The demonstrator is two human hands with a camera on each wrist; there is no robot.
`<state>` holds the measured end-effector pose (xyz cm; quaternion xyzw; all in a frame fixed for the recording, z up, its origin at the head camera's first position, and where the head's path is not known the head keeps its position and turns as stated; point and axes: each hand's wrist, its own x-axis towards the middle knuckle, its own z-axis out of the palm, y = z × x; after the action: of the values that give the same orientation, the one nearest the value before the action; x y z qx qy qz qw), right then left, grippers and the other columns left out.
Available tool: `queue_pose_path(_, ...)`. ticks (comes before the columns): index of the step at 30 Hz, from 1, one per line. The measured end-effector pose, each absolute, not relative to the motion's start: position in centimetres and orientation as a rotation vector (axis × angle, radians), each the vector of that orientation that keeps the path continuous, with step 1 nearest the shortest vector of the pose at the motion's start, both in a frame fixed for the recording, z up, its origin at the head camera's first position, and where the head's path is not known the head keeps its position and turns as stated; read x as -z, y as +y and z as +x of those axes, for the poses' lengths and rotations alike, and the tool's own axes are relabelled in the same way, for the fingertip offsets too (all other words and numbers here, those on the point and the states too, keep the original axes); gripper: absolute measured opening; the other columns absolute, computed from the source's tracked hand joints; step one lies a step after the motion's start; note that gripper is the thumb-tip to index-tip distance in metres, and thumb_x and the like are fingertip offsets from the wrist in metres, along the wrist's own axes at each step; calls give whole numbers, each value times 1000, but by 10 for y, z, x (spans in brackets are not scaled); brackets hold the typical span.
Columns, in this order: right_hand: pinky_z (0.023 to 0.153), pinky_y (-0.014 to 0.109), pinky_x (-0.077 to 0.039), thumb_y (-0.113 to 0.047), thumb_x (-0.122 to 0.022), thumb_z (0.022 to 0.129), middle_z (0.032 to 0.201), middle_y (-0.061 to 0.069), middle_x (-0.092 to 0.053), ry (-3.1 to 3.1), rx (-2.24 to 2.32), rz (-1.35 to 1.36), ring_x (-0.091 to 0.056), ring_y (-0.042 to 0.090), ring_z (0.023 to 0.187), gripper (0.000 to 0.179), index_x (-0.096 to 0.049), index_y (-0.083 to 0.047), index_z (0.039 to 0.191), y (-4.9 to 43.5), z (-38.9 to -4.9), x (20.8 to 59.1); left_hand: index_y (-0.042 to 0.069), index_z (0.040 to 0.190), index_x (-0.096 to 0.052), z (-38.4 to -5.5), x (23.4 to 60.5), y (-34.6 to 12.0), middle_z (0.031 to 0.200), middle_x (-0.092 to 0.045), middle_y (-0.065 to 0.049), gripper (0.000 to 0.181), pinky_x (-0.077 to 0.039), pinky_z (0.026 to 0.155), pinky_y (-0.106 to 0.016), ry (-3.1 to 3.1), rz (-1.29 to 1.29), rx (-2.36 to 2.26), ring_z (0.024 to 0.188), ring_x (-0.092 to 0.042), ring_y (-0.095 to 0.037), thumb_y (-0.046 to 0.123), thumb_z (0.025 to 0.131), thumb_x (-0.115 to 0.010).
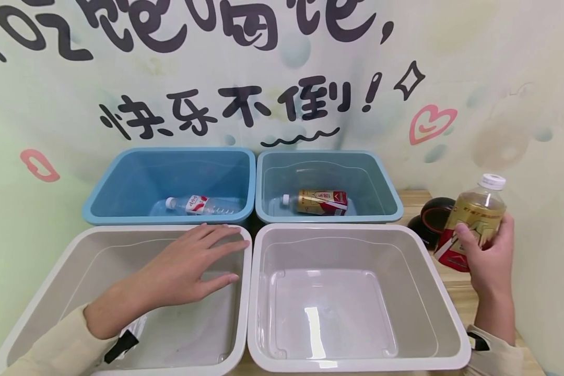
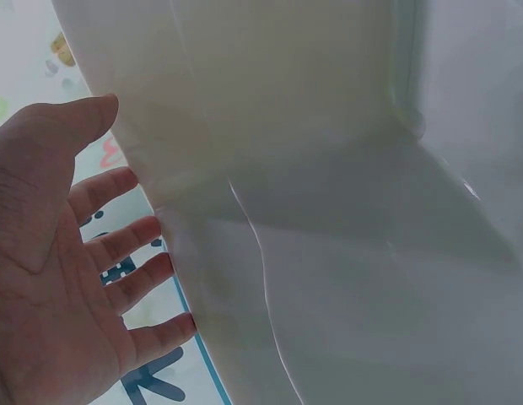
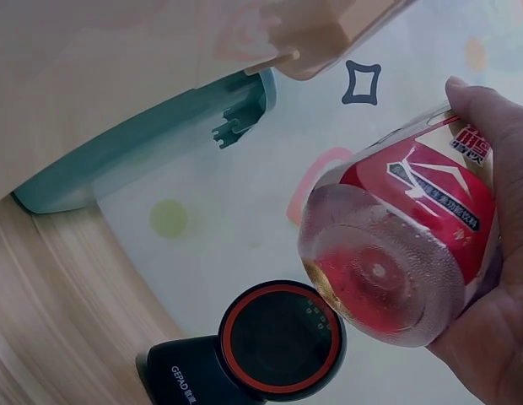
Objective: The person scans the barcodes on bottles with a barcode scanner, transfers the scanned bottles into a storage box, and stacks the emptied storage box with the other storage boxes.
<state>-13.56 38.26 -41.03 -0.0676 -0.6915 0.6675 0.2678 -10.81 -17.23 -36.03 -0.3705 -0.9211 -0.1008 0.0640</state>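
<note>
My right hand (image 1: pixel 491 261) grips a plastic drink bottle (image 1: pixel 479 219) with a white cap and a gold and red label. It holds the bottle in the air to the right of the bins; the right wrist view shows the bottle's clear base (image 3: pixel 380 270). Just beyond it stands a black scanner (image 1: pixel 434 216) with a round, red-ringed face. My left hand (image 1: pixel 192 266) is spread with fingers apart over the front left grey bin (image 1: pixel 75 261), its fingertips near the bin's back rim. Nothing is in that hand.
Behind, a blue bin (image 1: pixel 136 183) holds a clear bottle (image 1: pixel 202 205) lying down. The teal bin (image 1: pixel 376 193) holds a gold and red bottle (image 1: pixel 321 202), also on its side. A second grey bin (image 1: pixel 329 308) is at front right. Wood tabletop (image 1: pixel 458 290) shows at right.
</note>
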Motion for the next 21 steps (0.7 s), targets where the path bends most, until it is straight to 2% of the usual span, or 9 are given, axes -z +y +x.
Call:
queue_pose_path(12, 73, 13, -53, -14, -71, 92, 128, 1, -58, -1819, -1798, -214, -56, 16, 110, 68, -41, -22, 153, 385, -138, 411, 31, 150, -59, -108, 361, -172, 153, -59, 0, 57, -49, 116, -56, -2776, -1124, 319, 142, -55, -27, 46, 97, -74)
queue_pose_path(17, 78, 16, -54, -8, -56, 98, 132, 4, -55, -1716, -1916, -143, -53, 19, 115, 57, -39, -19, 151, 383, -140, 411, 31, 151, -59, -109, 360, -172, 154, -59, 1, 57, -49, 116, -56, -2780, -1122, 318, 142, -55, -27, 45, 98, -73)
queue_pose_path(21, 81, 17, -55, -1, -47, 98, 136, 5, -53, -1692, -1970, -97, -52, 20, 118, 54, -37, -17, 149, 382, -140, 410, 31, 151, -59, -108, 360, -172, 154, -59, 1, 57, -50, 116, -56, -2782, -1123, 317, 142, -55, -27, 46, 98, -73)
